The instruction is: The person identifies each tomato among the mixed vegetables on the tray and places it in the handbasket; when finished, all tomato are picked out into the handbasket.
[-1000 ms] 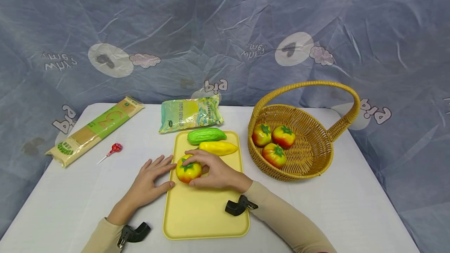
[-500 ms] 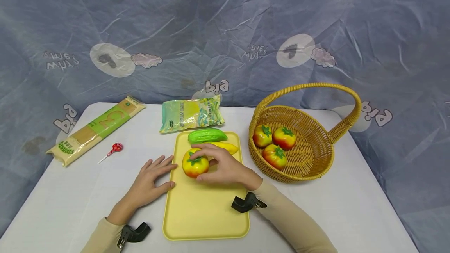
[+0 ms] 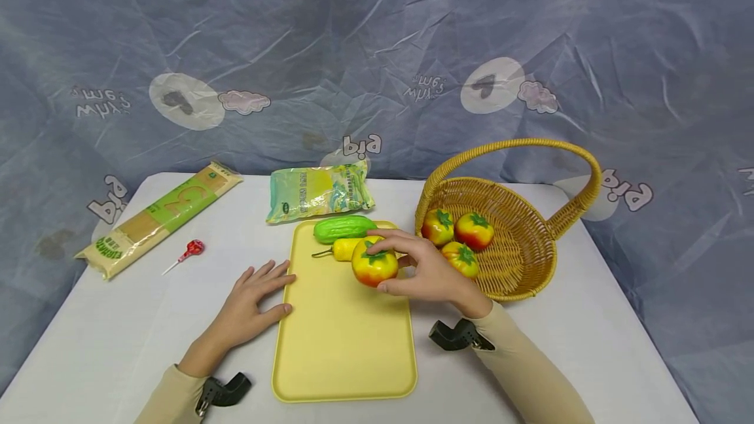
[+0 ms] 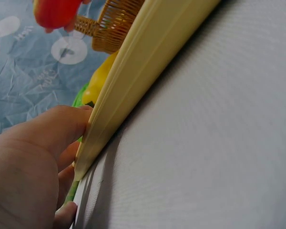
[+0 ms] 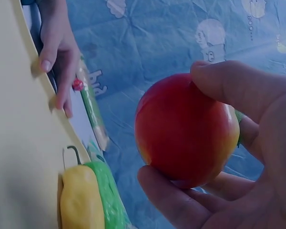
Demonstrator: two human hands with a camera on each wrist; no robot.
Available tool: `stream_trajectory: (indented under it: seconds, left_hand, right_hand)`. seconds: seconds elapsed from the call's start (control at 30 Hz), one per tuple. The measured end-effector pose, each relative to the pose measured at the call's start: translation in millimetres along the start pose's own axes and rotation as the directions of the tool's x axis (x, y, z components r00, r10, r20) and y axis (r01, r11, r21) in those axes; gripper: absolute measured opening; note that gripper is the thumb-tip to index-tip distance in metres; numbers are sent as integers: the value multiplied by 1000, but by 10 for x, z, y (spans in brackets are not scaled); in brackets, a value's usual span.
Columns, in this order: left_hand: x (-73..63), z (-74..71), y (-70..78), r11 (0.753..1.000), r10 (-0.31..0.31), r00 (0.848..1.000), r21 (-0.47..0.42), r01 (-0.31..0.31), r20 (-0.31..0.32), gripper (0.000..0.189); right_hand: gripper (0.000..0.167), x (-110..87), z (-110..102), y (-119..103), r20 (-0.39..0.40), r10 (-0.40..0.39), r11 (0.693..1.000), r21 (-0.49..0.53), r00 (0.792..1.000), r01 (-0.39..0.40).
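My right hand grips a red-and-yellow toy tomato with a green leafy top, thumb on one side and fingers on the other. In the right wrist view the tomato is off the tray surface. Below it on the yellow tray, at the far end, lie a yellow pepper and a green bumpy gourd; the tomato hides part of the pepper. My left hand rests at the tray's left edge, fingers spread, fingertips touching the rim; in the left wrist view its thumb lies against that rim.
A wicker basket with a tall handle stands right of the tray and holds three similar tomatoes. Behind the tray lies a green-yellow packet. To the left are a noodle packet and a red lollipop.
My right hand has lifted the tomato from the tray's left side and carried it right, toward the basket. The pepper's stem end has come into view. My left hand has stayed put.
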State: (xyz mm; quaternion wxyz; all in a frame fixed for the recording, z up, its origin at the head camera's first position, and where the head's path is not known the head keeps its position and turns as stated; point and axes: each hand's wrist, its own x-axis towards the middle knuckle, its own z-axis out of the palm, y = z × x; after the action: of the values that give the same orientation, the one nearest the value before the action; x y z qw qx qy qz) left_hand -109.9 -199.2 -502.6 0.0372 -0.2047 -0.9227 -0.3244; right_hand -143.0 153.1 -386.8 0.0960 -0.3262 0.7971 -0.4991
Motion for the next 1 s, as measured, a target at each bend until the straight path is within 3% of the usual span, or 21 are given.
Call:
stream_trajectory:
  seconds: [0.27, 0.57, 1.0]
  left_hand:
    - [0, 2, -7, 1000, 3, 1000, -5, -3, -1, 53]
    - [-4, 8, -13, 1000, 12, 1000, -7, -12, -9, 53]
    - [-3, 9, -14, 1000, 17, 1000, -7, -17, -13, 53]
  right_hand:
    - [46, -220, -232, 40, -72, -17, 998, -69, 997, 12]
    - [46, -480, -494, 72, -136, -6, 998, -61, 991, -2]
    - [48, -881, -845, 250, -310, -3, 988, -148, 951, -46]
